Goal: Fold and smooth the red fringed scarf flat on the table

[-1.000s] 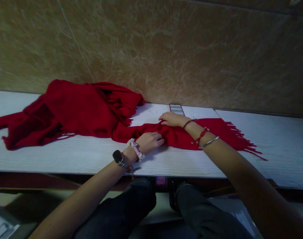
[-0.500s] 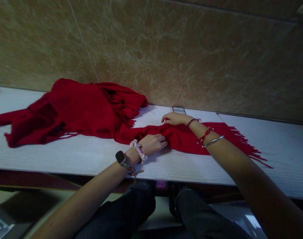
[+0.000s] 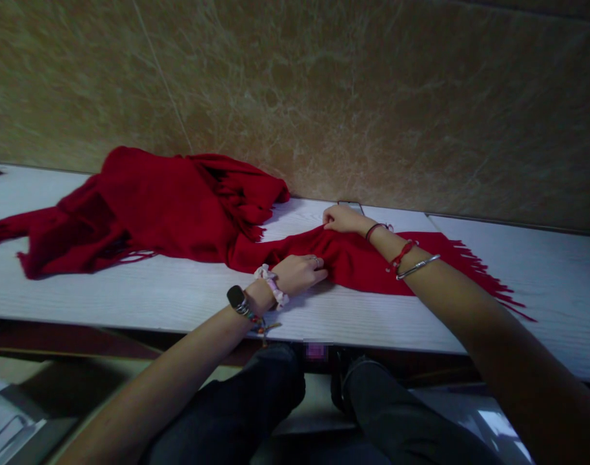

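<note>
A red fringed scarf lies along a white wood-grain tabletop, bunched in loose folds on the left and drawn into a narrower strip toward the right. My left hand is closed on the near edge of that strip, its fingertips partly tucked into the cloth. At the far edge, my right hand pinches the scarf and pulls up a small fold. To the right of my right forearm, the scarf's fringe spreads over the table.
A phone lies behind my right hand by the brown marbled wall. The table's front edge runs just before my knees. Papers are at the lower left, below table height.
My right hand has shifted slightly right and closed from loosely curved fingers into a pinch on the scarf's far edge, which is now raised. My left hand stays on the near edge.
</note>
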`<state>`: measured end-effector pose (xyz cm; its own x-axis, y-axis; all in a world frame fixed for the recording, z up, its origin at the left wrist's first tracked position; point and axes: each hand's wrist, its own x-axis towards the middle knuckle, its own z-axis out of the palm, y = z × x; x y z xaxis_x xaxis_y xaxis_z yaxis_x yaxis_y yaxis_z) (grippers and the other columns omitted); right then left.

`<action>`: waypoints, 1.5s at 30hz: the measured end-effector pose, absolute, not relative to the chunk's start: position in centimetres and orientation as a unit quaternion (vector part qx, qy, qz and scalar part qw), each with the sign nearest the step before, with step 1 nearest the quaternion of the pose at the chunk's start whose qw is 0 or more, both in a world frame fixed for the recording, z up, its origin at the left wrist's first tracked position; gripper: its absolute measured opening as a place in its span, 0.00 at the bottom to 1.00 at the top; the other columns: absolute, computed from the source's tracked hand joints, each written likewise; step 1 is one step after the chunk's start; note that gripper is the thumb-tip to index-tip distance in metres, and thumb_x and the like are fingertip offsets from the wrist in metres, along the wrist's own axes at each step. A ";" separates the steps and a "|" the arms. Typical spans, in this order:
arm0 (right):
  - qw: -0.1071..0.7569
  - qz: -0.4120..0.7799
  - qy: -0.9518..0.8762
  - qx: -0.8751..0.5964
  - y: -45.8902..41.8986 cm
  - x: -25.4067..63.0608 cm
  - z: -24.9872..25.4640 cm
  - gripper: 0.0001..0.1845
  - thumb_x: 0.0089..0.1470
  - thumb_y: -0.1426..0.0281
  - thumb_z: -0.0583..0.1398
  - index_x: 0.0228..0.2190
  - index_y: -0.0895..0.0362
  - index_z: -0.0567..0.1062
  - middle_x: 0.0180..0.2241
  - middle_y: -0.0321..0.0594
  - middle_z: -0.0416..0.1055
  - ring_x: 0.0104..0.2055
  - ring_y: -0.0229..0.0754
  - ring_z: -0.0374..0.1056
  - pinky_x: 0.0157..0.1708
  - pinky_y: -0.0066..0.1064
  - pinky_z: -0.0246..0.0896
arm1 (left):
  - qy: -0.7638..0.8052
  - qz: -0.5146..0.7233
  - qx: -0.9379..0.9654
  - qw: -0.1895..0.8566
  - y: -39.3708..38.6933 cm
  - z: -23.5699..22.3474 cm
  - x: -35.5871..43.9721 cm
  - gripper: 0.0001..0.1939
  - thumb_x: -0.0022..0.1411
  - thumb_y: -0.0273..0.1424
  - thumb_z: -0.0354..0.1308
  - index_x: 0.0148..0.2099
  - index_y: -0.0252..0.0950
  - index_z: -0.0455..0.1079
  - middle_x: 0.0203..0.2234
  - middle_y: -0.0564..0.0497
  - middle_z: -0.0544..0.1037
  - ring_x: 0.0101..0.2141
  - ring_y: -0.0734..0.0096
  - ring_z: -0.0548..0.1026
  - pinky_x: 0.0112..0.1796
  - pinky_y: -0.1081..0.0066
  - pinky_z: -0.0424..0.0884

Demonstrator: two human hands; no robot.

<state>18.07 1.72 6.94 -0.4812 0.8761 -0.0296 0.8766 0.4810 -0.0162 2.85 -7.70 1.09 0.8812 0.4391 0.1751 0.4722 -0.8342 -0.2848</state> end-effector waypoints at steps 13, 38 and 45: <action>-0.075 0.029 0.851 0.519 2.2 19.2 3.9 0.09 0.53 0.71 0.54 0.36 0.61 0.72 0.39 0.46 0.72 0.43 0.42 0.65 0.40 0.30 0.55 | -0.302 -0.032 -0.944 0.131 -8.0 1.4 2.7 0.12 0.61 0.28 0.45 0.41 0.35 0.69 0.32 0.48 0.72 0.28 0.71 0.71 0.23 0.74 0.63; -0.101 -0.010 0.886 0.452 -8.5 24.9 0.1 0.25 0.56 0.61 0.47 0.53 0.58 0.60 0.56 0.48 0.56 0.58 0.48 0.50 0.53 0.45 0.48 | -0.322 -0.030 -0.945 0.042 -7.8 1.5 2.0 0.13 0.63 0.32 0.41 0.43 0.39 0.66 0.55 0.42 0.57 0.50 0.57 0.63 0.41 0.57 0.66; -0.069 0.034 0.881 0.467 -9.4 24.9 -0.4 0.26 0.58 0.60 0.44 0.55 0.57 0.57 0.59 0.44 0.51 0.60 0.46 0.46 0.56 0.44 0.43 | -0.430 0.033 -0.902 0.018 -7.3 3.4 2.2 0.20 0.64 0.41 0.37 0.53 0.39 0.58 0.57 0.41 0.55 0.50 0.57 0.64 0.40 0.62 0.67</action>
<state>24.95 -9.36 -0.36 -0.5541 0.8182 0.1537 0.8276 0.5613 -0.0041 2.25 -7.28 3.41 0.6277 0.7771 -0.0451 0.7748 -0.6293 -0.0606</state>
